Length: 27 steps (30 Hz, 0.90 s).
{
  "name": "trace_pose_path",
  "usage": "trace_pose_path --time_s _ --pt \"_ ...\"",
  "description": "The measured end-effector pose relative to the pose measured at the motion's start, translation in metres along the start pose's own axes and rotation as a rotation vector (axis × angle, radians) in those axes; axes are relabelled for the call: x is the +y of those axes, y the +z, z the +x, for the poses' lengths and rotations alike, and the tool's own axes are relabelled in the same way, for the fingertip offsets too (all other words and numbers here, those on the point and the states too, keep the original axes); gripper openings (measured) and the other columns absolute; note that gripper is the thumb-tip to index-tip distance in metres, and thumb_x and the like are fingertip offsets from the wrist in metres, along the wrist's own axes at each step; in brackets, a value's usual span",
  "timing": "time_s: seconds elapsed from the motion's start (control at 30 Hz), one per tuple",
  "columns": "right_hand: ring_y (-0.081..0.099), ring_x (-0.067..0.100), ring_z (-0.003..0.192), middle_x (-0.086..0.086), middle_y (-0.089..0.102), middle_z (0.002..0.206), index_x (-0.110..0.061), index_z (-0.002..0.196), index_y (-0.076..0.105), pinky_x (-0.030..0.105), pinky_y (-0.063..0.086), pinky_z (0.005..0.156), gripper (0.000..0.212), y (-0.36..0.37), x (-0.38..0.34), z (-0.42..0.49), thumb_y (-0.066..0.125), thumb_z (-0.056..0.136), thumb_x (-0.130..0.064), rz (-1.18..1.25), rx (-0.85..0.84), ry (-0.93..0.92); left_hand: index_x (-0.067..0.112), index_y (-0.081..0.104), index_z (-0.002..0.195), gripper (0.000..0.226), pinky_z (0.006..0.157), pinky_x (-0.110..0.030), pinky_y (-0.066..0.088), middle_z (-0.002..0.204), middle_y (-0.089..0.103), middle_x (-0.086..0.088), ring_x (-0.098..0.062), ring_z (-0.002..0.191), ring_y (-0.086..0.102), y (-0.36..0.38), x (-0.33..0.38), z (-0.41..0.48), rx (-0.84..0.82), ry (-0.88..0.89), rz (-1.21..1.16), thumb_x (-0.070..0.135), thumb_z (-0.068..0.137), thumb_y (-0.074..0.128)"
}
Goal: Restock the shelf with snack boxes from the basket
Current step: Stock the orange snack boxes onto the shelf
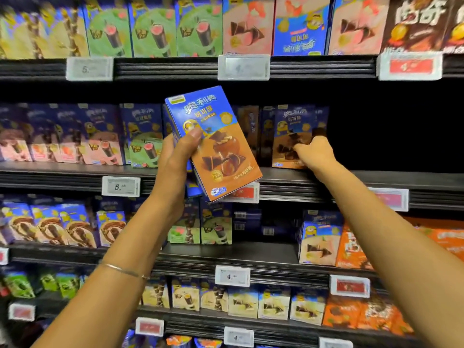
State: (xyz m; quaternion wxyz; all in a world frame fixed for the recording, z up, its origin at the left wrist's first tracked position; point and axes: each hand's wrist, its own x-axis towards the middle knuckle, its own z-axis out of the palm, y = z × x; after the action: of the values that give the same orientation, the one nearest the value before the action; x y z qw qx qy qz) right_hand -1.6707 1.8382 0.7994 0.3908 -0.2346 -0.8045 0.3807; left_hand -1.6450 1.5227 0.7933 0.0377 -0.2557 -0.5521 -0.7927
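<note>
My left hand grips a blue and brown snack box, tilted, in front of the middle shelf. The thumb lies across the box's front. My right hand reaches into the same shelf and holds the front of a matching blue and brown box that stands upright there. To the right of that box the shelf is dark, with no boxes visible. The basket is out of view.
Rows of similar boxes fill the shelves above, below and to the left: green, pink and cream kinds. Price tags line the shelf edges. Orange boxes stand at the lower right. A gap shows on the lower shelf behind its front edge.
</note>
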Motion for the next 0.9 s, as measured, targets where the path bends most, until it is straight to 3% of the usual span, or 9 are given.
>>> trace_pose_path --time_s 0.07,0.23,0.3,0.37,0.53,0.6,0.73,0.83,0.9 --pt "0.055 0.028 0.082 0.013 0.064 0.096 -0.003 0.099 0.068 0.029 0.038 0.072 0.026 0.004 -0.003 0.004 0.065 0.087 -0.026 -0.147 0.009 -0.014 0.010 0.054 0.143 0.096 0.094 -0.060 0.057 0.134 0.070 -0.016 -0.038 0.115 0.072 0.001 -0.002 0.001 -0.010 0.003 0.011 0.067 0.069 0.070" --pt "0.052 0.031 0.077 0.022 0.066 0.107 -0.006 0.076 0.053 0.029 0.036 0.070 0.024 0.012 -0.017 0.007 0.051 0.096 -0.018 -0.369 -0.088 -0.021 0.009 0.055 0.141 0.091 0.100 -0.063 0.056 0.131 0.072 -0.013 -0.037 0.114 0.073 0.004 -0.004 0.004 -0.035 0.025 0.036 0.064 0.072 0.071" --pt "0.059 0.036 0.102 0.024 0.064 0.122 -0.003 0.099 0.062 0.034 0.045 0.083 0.020 0.016 -0.025 0.008 0.049 0.099 -0.018 -0.413 -0.121 -0.011 0.006 0.052 0.142 0.092 0.099 -0.063 0.056 0.131 0.072 -0.014 -0.037 0.114 0.073 0.005 -0.004 0.005 -0.045 0.036 0.046 0.063 0.073 0.071" --pt "0.052 0.042 0.127 0.028 0.054 0.139 0.004 0.135 0.053 0.043 0.045 0.103 0.042 0.020 -0.032 0.009 0.050 0.101 -0.020 -0.452 -0.133 0.037 0.006 0.051 0.142 0.092 0.095 -0.059 0.060 0.130 0.072 -0.014 -0.035 0.111 0.074 0.005 -0.005 0.006 -0.053 0.031 0.044 0.063 0.073 0.071" --pt "0.034 0.043 0.144 0.026 0.034 0.156 -0.004 0.152 0.031 0.050 0.034 0.116 0.062 0.029 -0.043 0.007 0.056 0.100 -0.026 -0.403 -0.064 0.106 0.008 0.052 0.142 0.090 0.089 -0.054 0.063 0.128 0.074 -0.011 -0.034 0.108 0.076 0.005 -0.007 0.008 -0.070 0.025 0.028 0.063 0.073 0.071" --pt "0.043 0.042 0.138 0.024 0.044 0.150 -0.008 0.148 0.041 0.049 0.042 0.110 0.056 0.031 -0.042 0.005 0.057 0.098 -0.028 -0.418 -0.064 0.134 0.009 0.052 0.142 0.089 0.090 -0.056 0.063 0.128 0.074 -0.011 -0.034 0.109 0.075 0.006 -0.007 0.009 -0.075 0.023 0.026 0.062 0.073 0.072" --pt "0.059 0.033 0.099 0.015 0.064 0.108 -0.008 0.105 0.064 0.035 0.045 0.081 0.024 0.024 -0.038 -0.009 0.058 0.095 -0.029 -0.326 -0.057 0.077 0.010 0.052 0.141 0.089 0.087 -0.051 0.064 0.128 0.074 -0.008 -0.031 0.109 0.076 0.010 -0.006 0.007 -0.080 0.025 0.020 0.062 0.072 0.072" --pt "0.058 0.024 0.087 0.005 0.061 0.096 -0.015 0.095 0.056 0.026 0.042 0.067 0.030 0.006 -0.050 -0.037 0.062 0.092 -0.044 0.069 0.097 -0.070 0.011 0.053 0.135 0.084 0.073 -0.037 0.064 0.119 0.077 0.000 -0.023 0.102 0.078 0.011 -0.007 0.005 -0.060 0.048 0.016 0.061 0.070 0.071" --pt "0.069 0.016 0.090 0.000 0.071 0.099 -0.021 0.099 0.063 0.022 0.050 0.066 0.045 -0.011 -0.068 -0.069 0.059 0.087 -0.064 0.455 -0.126 -0.113 0.012 0.053 0.132 0.081 0.069 -0.029 0.061 0.112 0.077 0.005 -0.016 0.096 0.078 0.013 -0.009 0.004 -0.047 0.067 0.004 0.059 0.069 0.071"
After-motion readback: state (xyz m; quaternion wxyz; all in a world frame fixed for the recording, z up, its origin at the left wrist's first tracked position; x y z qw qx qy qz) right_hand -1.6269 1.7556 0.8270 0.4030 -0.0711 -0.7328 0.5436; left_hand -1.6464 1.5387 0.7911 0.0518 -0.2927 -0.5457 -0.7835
